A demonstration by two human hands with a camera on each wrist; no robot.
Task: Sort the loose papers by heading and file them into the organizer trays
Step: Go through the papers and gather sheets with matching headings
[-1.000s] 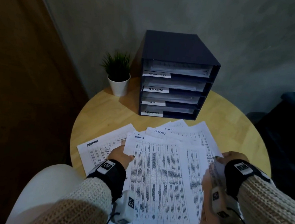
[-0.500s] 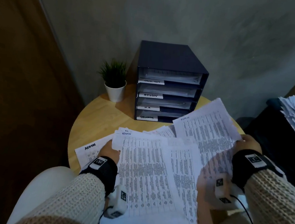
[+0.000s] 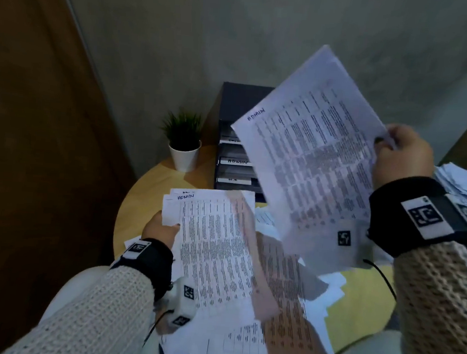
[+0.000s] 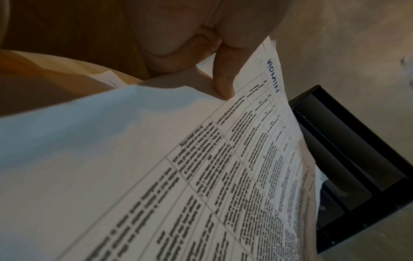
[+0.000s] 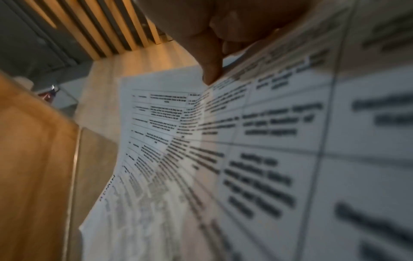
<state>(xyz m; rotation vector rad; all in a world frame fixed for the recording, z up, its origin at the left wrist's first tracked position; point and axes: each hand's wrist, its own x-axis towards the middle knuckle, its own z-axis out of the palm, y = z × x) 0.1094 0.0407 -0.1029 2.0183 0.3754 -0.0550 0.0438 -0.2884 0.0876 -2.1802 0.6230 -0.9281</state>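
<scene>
The right hand [image 3: 403, 160] has lifted its ADMIN sheet [image 3: 310, 155] high, now covering most of the organizer [image 3: 230, 137]. From the left: a plant [image 3: 183, 141] on the worktop [image 3: 151, 195]; the left hand [image 3: 160, 229] pinching an ADMIN stack [image 3: 214, 248] above the loose papers [image 3: 299, 309]; the right hand gripping the sheet's edge.
</scene>
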